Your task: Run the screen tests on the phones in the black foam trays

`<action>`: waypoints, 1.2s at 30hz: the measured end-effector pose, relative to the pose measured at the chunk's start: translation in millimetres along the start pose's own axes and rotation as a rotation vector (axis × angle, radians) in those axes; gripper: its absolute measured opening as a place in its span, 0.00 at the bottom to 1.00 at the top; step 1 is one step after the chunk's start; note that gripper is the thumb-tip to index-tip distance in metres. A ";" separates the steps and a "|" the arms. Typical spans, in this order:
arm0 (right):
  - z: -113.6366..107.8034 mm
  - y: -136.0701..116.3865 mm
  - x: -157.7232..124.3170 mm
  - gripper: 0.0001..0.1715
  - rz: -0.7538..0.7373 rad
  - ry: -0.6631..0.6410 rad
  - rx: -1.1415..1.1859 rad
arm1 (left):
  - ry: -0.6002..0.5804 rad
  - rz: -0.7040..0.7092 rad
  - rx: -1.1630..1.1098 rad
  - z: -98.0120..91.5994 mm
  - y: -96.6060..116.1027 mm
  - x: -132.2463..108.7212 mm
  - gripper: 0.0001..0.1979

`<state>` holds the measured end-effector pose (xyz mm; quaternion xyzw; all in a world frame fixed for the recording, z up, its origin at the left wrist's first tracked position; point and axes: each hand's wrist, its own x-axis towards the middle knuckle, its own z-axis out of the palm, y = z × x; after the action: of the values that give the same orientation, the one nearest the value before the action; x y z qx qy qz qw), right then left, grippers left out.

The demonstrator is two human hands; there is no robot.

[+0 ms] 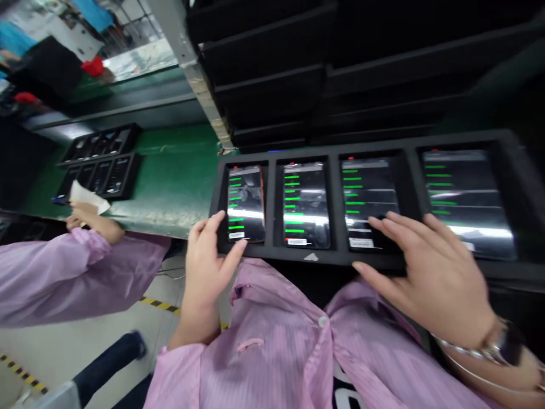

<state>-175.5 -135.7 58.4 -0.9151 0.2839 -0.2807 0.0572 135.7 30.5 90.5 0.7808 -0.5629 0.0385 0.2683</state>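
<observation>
Your black tray (313,258) sits at the near edge of the green counter (179,176), right in front of your chest, with its long side running left to right across you. It holds four phones standing side by side, each with its long axis pointing away from you and its screen lit with green lines.

Your left hand (208,261) is at the tray's left end, spread open, with the thumb and forefinger on either side of the bottom corner of the leftmost phone (246,203); it touches the phone but does not grip it. Your right hand (430,272) lies flat and open over the tray's front rim, its fingertips (378,222) resting on the lower part of the third phone (369,201), its thumb down on the rim. The second phone (305,204) lies between your hands, untouched, and the fourth phone (466,199) is just right of your right hand. So the left hand is nearer the tray's left end, the right hand nearer its right half.

To the left of the tray, another person's hand (91,218) in a pink sleeve holds a slip of paper (87,196) beside two more trays (102,162). Behind your tray rises a stack of dark shelves (340,74).
</observation>
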 end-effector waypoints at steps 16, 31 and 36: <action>58.5 85.3 215.6 0.30 0.188 -0.333 -0.022 | 0.049 0.161 0.035 22.5 -12.6 39.0 0.42; -18.6 43.9 164.6 0.16 -0.015 -0.037 0.170 | 0.070 0.142 0.042 23.6 -13.6 41.8 0.47; -59.5 16.5 78.1 0.14 -0.114 0.023 0.240 | 0.067 0.131 0.016 23.6 -11.2 44.7 0.47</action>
<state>-162.9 -189.3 141.4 -0.9130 0.1966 -0.3260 0.1469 156.3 -16.3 82.4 0.7427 -0.6032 0.0867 0.2774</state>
